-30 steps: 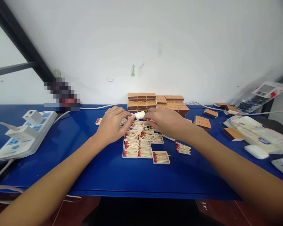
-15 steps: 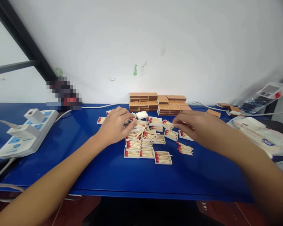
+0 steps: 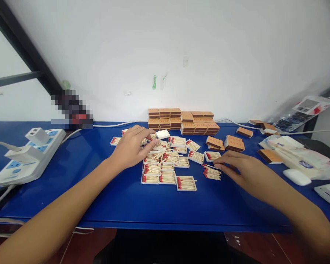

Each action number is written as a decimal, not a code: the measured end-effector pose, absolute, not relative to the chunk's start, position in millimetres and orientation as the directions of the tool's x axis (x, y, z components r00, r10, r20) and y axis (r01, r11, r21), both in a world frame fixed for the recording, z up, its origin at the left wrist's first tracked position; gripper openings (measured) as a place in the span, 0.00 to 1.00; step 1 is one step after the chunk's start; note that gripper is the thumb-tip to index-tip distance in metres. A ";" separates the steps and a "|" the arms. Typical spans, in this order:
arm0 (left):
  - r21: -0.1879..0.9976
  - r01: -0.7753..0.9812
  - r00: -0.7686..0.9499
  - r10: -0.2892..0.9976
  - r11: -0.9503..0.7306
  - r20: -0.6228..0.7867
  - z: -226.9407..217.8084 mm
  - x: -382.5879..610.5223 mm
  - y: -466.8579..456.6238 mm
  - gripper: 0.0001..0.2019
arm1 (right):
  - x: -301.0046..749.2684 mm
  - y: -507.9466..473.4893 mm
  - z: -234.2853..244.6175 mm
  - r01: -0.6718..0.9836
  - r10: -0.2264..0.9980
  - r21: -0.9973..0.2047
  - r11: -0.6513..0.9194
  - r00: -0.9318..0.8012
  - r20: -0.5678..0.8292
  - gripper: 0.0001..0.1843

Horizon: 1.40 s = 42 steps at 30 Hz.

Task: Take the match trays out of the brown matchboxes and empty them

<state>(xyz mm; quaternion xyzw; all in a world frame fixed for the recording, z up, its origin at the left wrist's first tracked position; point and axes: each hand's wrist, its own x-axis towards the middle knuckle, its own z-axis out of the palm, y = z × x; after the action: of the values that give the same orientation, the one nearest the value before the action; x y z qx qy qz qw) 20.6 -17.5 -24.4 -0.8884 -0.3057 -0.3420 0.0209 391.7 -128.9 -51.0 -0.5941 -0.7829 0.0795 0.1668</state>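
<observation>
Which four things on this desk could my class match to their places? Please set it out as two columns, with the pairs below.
1. Power strip
2. Pile of loose matches
3. Main matchbox stack
4. Soft plastic packet

A. Just by the right hand
B. Far right of the blue desk
C. Middle of the desk's back edge
D. Far left of the desk

Pairs: 1-D, 2-A, 3-C, 4-B

I see white, blue-socketed plastic power strip (image 3: pixel 46 152) at left; pale soft-plastic packet (image 3: pixel 316 157) right, white oval case (image 3: pixel 297 177) beside it.
</observation>
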 end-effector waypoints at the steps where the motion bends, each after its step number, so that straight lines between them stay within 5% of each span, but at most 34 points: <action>1: 0.168 0.559 0.578 0.527 -0.812 0.623 -24.2 20.3 -17.5 0.17 | 389.4 -128.8 -50.5 0.898 0.958 -0.342 0.278 -0.236 0.162 0.23; 6: 0.165 0.564 0.573 0.527 -0.809 0.627 -23.4 19.6 -17.7 0.17 | 379.7 -130.4 -44.0 0.841 0.952 -0.448 0.304 -0.279 0.123 0.22; 14: 0.160 0.548 0.602 0.520 -0.821 0.606 -28.2 19.3 -14.1 0.17 | 336.0 -96.9 -5.0 0.820 0.884 -0.350 0.453 -0.362 0.297 0.16; 29: 0.180 0.609 0.615 0.603 -0.773 0.509 -25.3 15.7 -13.1 0.11 | 249.2 -6.3 29.6 0.756 0.819 -0.362 0.545 -0.573 0.035 0.13; 42: 0.179 0.562 0.675 0.573 -0.807 0.465 -28.8 15.6 -13.6 0.22 | 264.5 -10.6 36.1 0.699 0.801 -0.417 0.581 -0.582 0.140 0.11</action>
<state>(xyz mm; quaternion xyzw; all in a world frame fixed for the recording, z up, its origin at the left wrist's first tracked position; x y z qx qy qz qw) 15.6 -13.6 -28.8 -0.9151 -0.3101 -0.2575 -0.0105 264.5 -10.6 36.1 -0.4288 -0.8747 0.1606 0.1587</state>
